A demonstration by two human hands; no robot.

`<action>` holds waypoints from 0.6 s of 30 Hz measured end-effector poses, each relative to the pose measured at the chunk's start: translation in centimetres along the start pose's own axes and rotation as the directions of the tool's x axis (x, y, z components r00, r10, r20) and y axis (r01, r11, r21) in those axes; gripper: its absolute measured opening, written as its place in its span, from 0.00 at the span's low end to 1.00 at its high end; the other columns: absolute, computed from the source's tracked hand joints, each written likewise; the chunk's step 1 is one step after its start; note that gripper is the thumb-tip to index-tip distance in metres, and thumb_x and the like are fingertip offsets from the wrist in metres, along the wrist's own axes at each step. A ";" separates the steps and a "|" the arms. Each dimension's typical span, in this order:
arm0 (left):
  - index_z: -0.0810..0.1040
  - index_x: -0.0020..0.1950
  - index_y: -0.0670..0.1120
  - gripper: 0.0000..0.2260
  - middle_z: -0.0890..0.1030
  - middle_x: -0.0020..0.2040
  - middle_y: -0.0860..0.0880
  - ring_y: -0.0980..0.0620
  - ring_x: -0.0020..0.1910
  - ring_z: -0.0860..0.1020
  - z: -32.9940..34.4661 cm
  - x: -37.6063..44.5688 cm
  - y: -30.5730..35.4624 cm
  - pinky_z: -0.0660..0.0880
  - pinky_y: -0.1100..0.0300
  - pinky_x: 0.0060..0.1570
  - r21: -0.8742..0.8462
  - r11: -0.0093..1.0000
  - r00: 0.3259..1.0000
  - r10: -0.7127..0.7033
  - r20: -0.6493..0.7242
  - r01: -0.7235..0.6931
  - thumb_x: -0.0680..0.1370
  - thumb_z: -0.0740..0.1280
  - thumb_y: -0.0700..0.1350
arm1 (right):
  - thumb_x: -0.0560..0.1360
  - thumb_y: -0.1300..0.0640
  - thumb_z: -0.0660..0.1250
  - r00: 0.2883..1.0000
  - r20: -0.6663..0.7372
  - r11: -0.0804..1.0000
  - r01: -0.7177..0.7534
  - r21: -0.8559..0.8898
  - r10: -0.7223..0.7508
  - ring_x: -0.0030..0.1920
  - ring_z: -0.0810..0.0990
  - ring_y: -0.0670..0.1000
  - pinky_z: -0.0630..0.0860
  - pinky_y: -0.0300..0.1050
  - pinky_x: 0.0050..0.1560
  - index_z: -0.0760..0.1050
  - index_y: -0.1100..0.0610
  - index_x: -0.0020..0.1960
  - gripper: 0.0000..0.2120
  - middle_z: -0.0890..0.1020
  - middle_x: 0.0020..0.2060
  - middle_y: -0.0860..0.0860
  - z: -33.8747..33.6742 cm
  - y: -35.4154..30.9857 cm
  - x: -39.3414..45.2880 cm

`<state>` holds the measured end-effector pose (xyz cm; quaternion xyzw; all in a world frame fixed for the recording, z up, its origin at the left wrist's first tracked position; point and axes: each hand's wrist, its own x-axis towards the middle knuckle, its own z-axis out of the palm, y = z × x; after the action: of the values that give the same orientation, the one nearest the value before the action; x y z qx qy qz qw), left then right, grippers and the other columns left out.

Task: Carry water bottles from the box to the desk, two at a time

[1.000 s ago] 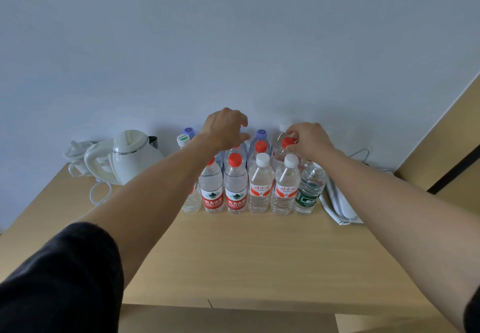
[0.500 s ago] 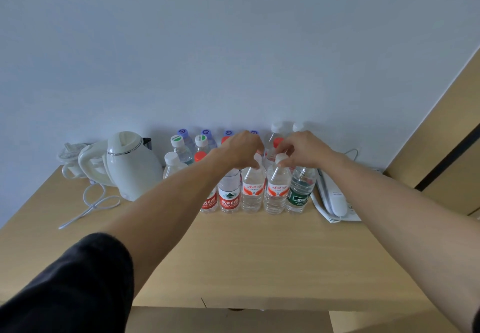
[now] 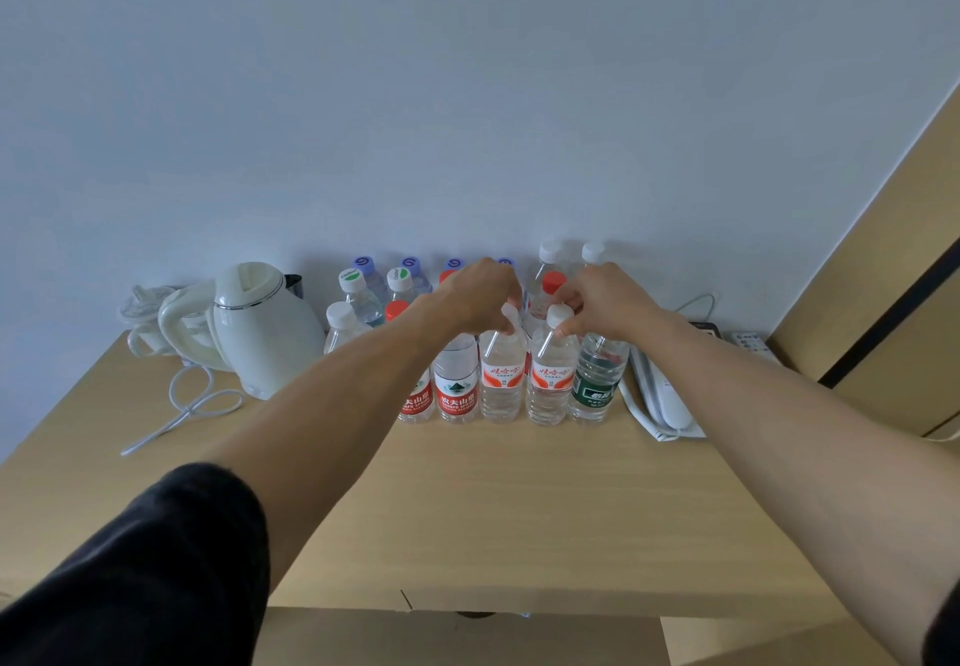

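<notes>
white caps sit pinched in curled fingers (image 3: 511,313), the left hand (image 3: 480,296) and right hand (image 3: 605,302) each holding the neck of a full clear bottle, left one (image 3: 501,379) and right one (image 3: 551,385), upright in the front row on the worktop (image 3: 519,509), likely heavy, smooth-walled and squashy, so the stiff neck looks the surest hold.

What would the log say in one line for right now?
left hand: pinches neck of left orange-label bottle | right hand: pinches cap of right orange-label bottle | both bottles upright on desk | kettle at left
</notes>
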<state>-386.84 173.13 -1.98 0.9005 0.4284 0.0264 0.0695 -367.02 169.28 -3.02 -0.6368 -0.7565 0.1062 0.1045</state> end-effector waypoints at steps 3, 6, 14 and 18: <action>0.82 0.64 0.47 0.19 0.83 0.60 0.48 0.49 0.59 0.79 -0.1 -0.1 0.1 0.75 0.55 0.60 0.008 1.000 1.000 -0.002 0.004 0.002 0.75 0.75 0.49 | 0.67 0.51 0.79 1.000 -0.008 1.000 0.000 0.003 0.000 0.44 0.78 0.49 0.70 0.42 0.45 0.85 0.53 0.56 0.18 0.83 0.42 0.49 0.0 0.0 0.0; 0.82 0.64 0.47 0.18 0.83 0.60 0.48 0.49 0.58 0.79 -0.1 -0.1 0.2 0.76 0.53 0.60 0.010 1.000 1.000 -0.005 0.006 0.004 0.75 0.76 0.49 | 0.67 0.52 0.79 1.000 0.001 1.000 -0.002 0.010 0.002 0.47 0.81 0.52 0.73 0.43 0.48 0.85 0.53 0.57 0.18 0.82 0.40 0.48 0.0 0.0 -0.1; 0.82 0.64 0.46 0.18 0.82 0.61 0.48 0.48 0.59 0.79 -0.1 -0.1 0.4 0.75 0.55 0.59 0.002 1.000 1.000 -0.016 0.001 0.016 0.75 0.76 0.48 | 0.67 0.53 0.80 1.000 0.006 1.000 -0.013 0.023 0.013 0.48 0.81 0.51 0.77 0.46 0.51 0.84 0.54 0.58 0.19 0.86 0.49 0.51 0.0 0.0 0.1; 0.82 0.64 0.47 0.18 0.83 0.60 0.48 0.49 0.58 0.79 0.0 0.0 0.2 0.75 0.54 0.59 0.007 1.000 1.000 -0.024 -0.001 0.024 0.74 0.76 0.48 | 0.67 0.53 0.80 1.000 0.003 0.999 -0.018 0.035 0.018 0.47 0.80 0.50 0.73 0.42 0.48 0.84 0.54 0.58 0.20 0.85 0.49 0.50 0.2 0.2 0.0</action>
<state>-386.71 172.99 -1.94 0.8956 0.4393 0.0246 0.0665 -366.91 169.29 -3.21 -0.6415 -0.7489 0.1210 0.1138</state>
